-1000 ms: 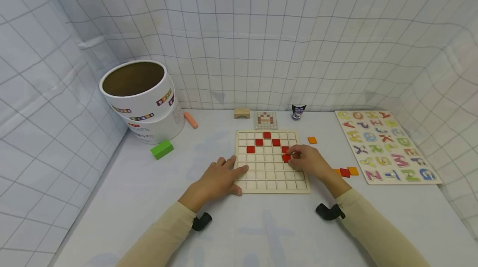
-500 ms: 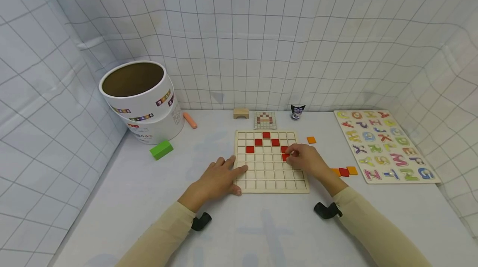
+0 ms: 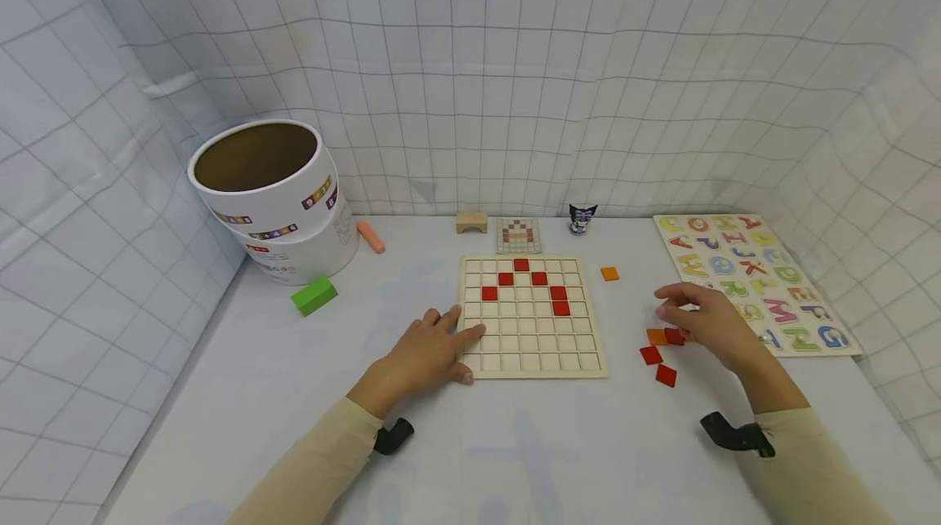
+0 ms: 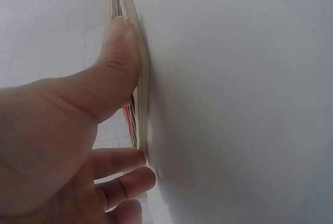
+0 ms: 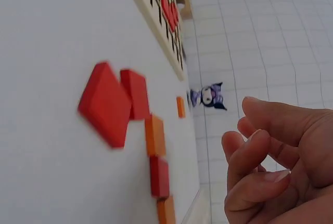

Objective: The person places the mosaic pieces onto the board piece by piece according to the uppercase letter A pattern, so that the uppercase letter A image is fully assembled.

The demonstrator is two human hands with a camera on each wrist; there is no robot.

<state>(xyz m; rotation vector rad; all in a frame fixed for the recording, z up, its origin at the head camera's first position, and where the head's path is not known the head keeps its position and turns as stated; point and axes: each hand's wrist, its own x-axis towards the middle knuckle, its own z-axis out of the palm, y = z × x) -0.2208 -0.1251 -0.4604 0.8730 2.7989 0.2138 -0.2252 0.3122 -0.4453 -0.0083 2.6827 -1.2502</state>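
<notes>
Six red tiles (image 3: 561, 308) now sit in our grid board (image 3: 531, 317); the newest lies in the row below its neighbour, released. Our right hand (image 3: 706, 321) has moved off to the loose tiles (image 3: 657, 354) right of the board, fingers loosely curled, holding nothing. Our left hand (image 3: 430, 349) presses flat on the board's corner. The cardboard tub (image 3: 268, 190) shows nothing inside.
</notes>
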